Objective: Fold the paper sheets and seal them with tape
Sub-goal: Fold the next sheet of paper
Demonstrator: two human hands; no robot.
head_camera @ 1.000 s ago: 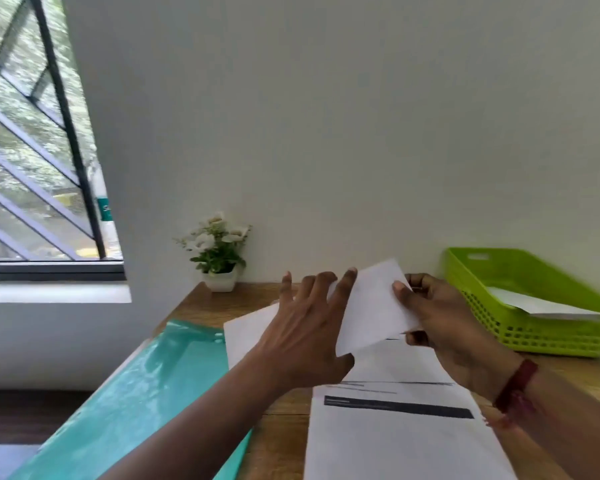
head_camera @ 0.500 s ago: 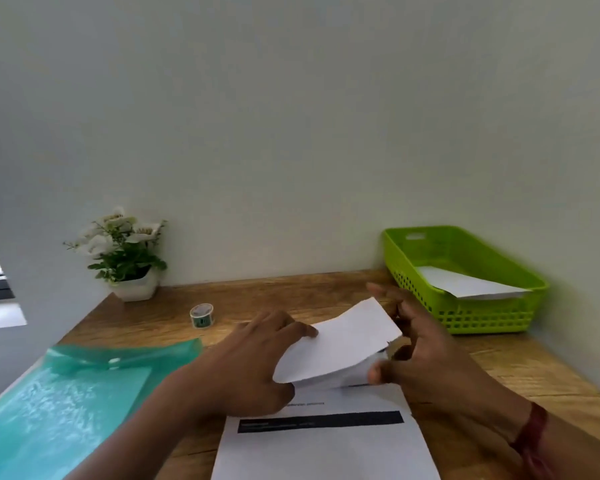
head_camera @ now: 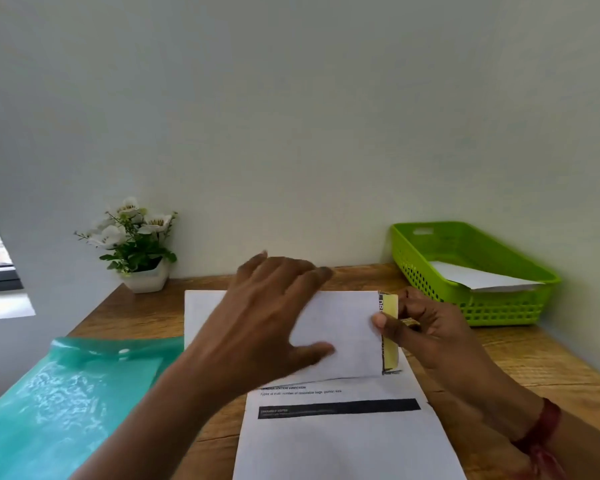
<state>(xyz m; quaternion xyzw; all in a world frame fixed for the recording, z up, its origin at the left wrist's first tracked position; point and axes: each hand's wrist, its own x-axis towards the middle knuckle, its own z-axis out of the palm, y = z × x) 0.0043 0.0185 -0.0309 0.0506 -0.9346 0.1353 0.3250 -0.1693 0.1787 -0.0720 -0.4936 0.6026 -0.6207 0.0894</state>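
Two hands on one folded sheet (head_camera: 347, 327), desk centre. Left to right: teal folder (head_camera: 66, 393) lies flat at 8 o'clock on the wooden desk (head_camera: 534, 358); potted plant (head_camera: 136, 244) with white flowers at 10 o'clock, against the wall; left hand (head_camera: 267, 327) comes in from 7 o'clock, palm down, fingers spread and mostly straight, pressing the folded sheet's left half, slightly blurred; folded sheet sits white side up on a printed sheet (head_camera: 343, 441), which runs down to 6 o'clock and shows a black bar and small text just below the fold; yellow strip (head_camera: 391, 327) with dark print runs along the fold's right edge; right hand (head_camera: 430, 327) enters from 4 o'clock, thumb tip on that right edge, other fingers curled just beside it, pinching the sheet; something small and yellowish between its fingers, can't tell what; red band (head_camera: 537, 424) on the right wrist; green basket (head_camera: 499, 308) at 2 o'clock by the wall, apart from the hands, one white sheet (head_camera: 482, 278) lying inside.
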